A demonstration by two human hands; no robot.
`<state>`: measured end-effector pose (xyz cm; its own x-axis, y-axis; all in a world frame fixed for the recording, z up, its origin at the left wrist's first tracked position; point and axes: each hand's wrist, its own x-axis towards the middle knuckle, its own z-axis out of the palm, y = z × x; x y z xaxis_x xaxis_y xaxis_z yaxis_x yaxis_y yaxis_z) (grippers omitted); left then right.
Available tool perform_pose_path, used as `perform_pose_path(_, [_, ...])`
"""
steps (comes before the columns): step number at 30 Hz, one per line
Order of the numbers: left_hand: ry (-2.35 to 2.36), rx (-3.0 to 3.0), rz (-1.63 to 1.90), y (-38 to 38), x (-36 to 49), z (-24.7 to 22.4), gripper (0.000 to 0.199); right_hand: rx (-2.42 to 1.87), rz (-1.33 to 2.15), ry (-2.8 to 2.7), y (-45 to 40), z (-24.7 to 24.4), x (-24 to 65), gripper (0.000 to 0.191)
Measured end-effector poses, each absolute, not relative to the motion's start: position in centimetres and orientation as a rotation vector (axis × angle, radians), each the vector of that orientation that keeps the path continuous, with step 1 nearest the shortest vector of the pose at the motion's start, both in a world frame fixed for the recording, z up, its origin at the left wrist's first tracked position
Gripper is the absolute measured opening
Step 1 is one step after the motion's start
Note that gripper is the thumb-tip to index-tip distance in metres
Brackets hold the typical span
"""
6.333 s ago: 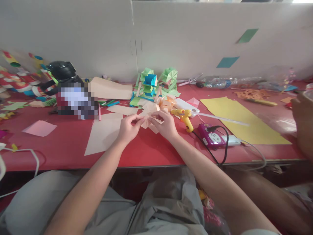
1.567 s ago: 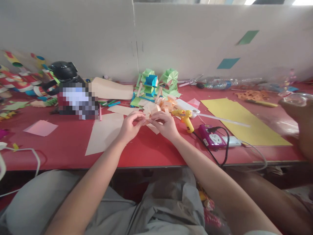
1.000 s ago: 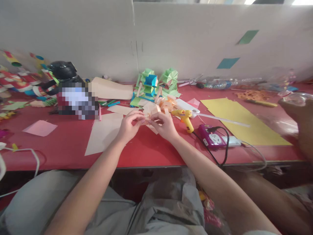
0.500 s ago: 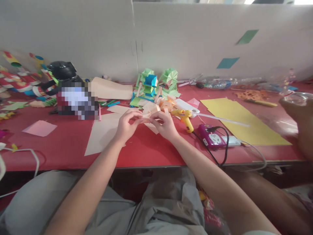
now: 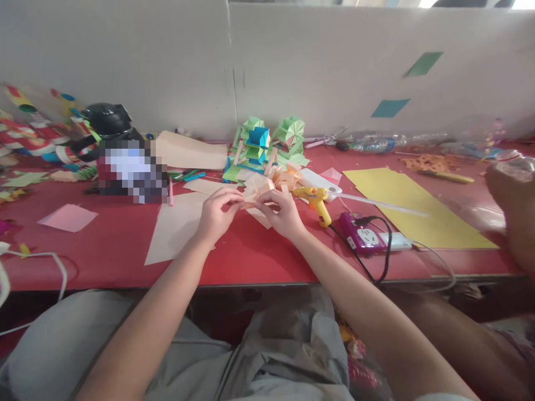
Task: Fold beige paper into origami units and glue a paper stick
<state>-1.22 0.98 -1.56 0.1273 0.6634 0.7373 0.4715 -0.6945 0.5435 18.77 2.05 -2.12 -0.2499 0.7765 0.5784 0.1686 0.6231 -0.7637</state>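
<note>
A small strip of peach paper is pinched at its left end by my left hand and at its right end by my right hand. Fingers of both hands are closed on it, just above the red table. Right behind lies a pile of folded peach paper pieces. Beyond that stand green and blue folded paper shapes. To the right of my right hand is a yellow hot glue gun with a clear glue stick in its back.
A purple power strip with cables sits near the front edge, beside a yellow sheet. Beige sheets lie left of my hands. At far right, another person's hand holds a clear plastic bottle. A utility knife lies behind.
My hands keep the same pinch on the paper strip, almost without moving. The other person's hand with the bottle has shifted slightly to the right.
</note>
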Motion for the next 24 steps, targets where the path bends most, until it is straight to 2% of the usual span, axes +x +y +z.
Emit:
perform_pose_path(7, [1.157, 2.203, 1.576, 0.87, -1.27, -1.48, 0.015, -0.779, 0.74, -1.761, 2.05, -2.13, 18.67, 0.025])
perform_pose_path(14, [1.104, 2.048, 1.59, 0.97, -1.17, -1.57, 0.003, -0.789, 0.768, -1.729, 2.16, -2.15, 18.75, 0.026])
perform_pose_path(24, [1.12, 1.973, 1.495, 0.64, -1.1, -1.63, 0.011, -0.79, 0.764, -1.742, 2.02, -2.09, 18.75, 0.028])
